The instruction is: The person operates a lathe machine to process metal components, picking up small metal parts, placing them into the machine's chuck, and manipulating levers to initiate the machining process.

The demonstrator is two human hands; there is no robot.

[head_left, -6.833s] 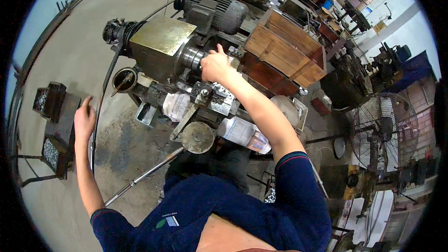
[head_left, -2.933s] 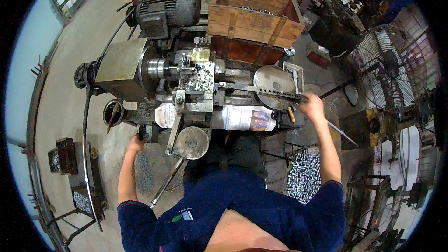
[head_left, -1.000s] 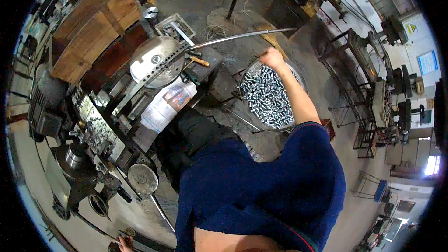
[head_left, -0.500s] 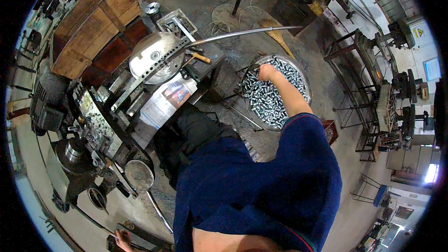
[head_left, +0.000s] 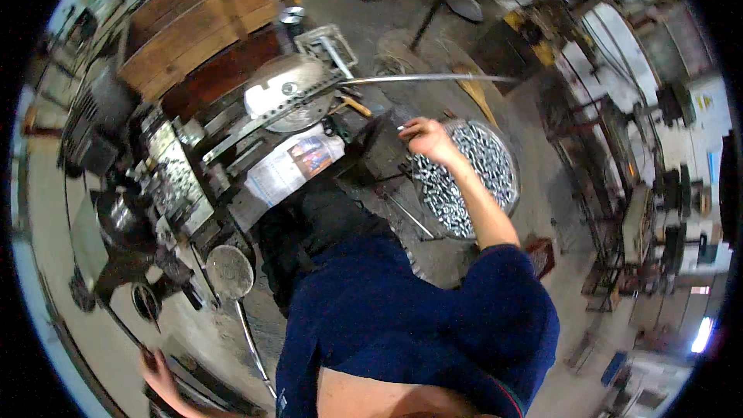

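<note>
Fingers of the right hand (head_left: pixel 427 142) are close together, with a small bright bit (head_left: pixel 402 130) at the tips. It is too blurred to tell its shape. Many shiny metal pieces (head_left: pixel 489 156) lie in a round bowl (head_left: pixel 518 179), under and to the right of the hand. The fingertips point left, out past the bowl's near left rim, and the bit is there with them, outside the heap. The right arm (head_left: pixel 481 201) comes up from the blue sleeve (head_left: pixel 503 279), slants left over the bowl, and hides some of the pieces. The wrist is bent.

The left hand (head_left: pixel 159 373) is low down on the left, well apart from the bowl. Its arm comes in from the lower edge and leans up to the left. Its fingers are by the end of a dark rod (head_left: pixel 124 327). I cannot tell if they hold it or just touch it.

A broom (head_left: pixel 480 97) lies just beyond the bowl. To the left are a printed paper (head_left: pixel 271 176), a shiny disc (head_left: pixel 263 97) and a bar with holes (head_left: pixel 298 102) across the disc.
</note>
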